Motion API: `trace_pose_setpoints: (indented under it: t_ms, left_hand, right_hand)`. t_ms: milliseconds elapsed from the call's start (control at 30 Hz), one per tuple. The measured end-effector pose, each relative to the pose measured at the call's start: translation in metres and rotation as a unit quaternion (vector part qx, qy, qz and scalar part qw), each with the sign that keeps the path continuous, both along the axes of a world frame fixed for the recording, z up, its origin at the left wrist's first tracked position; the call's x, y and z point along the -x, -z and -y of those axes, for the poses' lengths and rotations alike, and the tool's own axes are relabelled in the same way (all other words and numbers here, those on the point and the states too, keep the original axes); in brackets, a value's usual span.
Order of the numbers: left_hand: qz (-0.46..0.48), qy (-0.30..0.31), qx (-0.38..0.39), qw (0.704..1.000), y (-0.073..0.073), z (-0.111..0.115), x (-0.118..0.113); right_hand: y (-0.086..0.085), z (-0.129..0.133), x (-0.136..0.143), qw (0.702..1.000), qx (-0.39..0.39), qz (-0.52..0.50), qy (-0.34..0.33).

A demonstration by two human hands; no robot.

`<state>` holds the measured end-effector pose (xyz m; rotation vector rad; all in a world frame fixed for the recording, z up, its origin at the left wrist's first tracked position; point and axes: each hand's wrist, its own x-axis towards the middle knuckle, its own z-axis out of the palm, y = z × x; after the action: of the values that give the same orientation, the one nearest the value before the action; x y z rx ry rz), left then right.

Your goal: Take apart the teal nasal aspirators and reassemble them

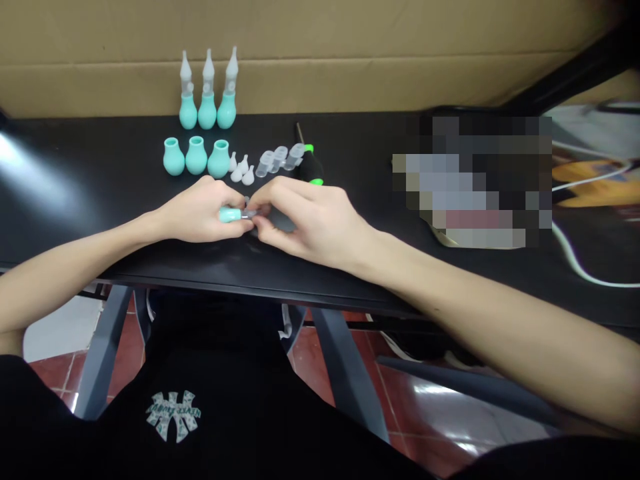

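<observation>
My left hand [205, 212] is closed on a teal bulb [231, 215] lying sideways, with a clear tube at its right end. My right hand [313, 220] pinches at the clear part, fingertips close to those of my left hand. Behind them, three open teal bulbs [196, 156] stand in a row, and several small white tips [243, 165] lie beside them. Clear tube pieces [279, 160] rest further right. At the back stand three joined pieces [207, 110], each a teal bulb with a clear tube and white tip.
A black and green screwdriver [311, 165] lies behind my right hand. A pixelated item [470, 187] and a white cable [575, 260] are on the right of the black table [165, 263]. A cardboard wall [350, 83] rises behind.
</observation>
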<state>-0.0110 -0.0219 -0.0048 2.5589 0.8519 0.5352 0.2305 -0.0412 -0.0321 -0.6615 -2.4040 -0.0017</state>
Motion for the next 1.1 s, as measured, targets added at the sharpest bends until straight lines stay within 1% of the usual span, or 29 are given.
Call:
trace_pose_setpoints:
  t_ms: [167, 300, 433, 533, 633, 733, 900, 1000, 1100]
  left_hand:
    - [0.013, -0.02, -0.004, 1.0, 0.003, 0.001, 0.0]
    - [0.026, -0.017, -0.021, 0.999, 0.005, 0.003, 0.0]
    - [0.036, -0.017, -0.032, 0.999, 0.006, 0.004, -0.001]
    - [0.04, -0.02, -0.04, 0.998, 0.006, 0.004, -0.002]
    - [0.037, -0.027, -0.046, 0.998, 0.007, 0.005, -0.002]
    - [0.042, -0.028, -0.055, 0.997, 0.009, 0.005, -0.002]
    - [0.051, -0.019, -0.066, 0.996, 0.012, 0.004, -0.001]
    - [0.056, -0.01, -0.072, 0.996, 0.014, 0.002, 0.001]
    - [0.057, 0.0, -0.069, 0.996, 0.014, 0.002, 0.001]
  right_hand:
    - [0.003, 0.005, 0.0, 0.999, -0.029, 0.007, 0.021]
    - [0.009, 0.009, 0.005, 0.996, -0.086, 0.013, 0.038]
    - [0.011, 0.014, 0.009, 0.985, -0.156, 0.053, 0.053]
    - [0.011, 0.016, 0.012, 0.977, -0.181, 0.082, 0.083]
    - [0.011, 0.016, 0.014, 0.97, -0.204, 0.086, 0.098]
    - [0.012, 0.013, 0.016, 0.971, -0.195, 0.096, 0.101]
    - [0.012, 0.004, 0.017, 0.976, -0.171, 0.108, 0.084]
    - [0.012, 0.0, 0.016, 0.98, -0.156, 0.105, 0.062]
    - [0.012, -0.004, 0.015, 0.988, -0.12, 0.088, 0.032]
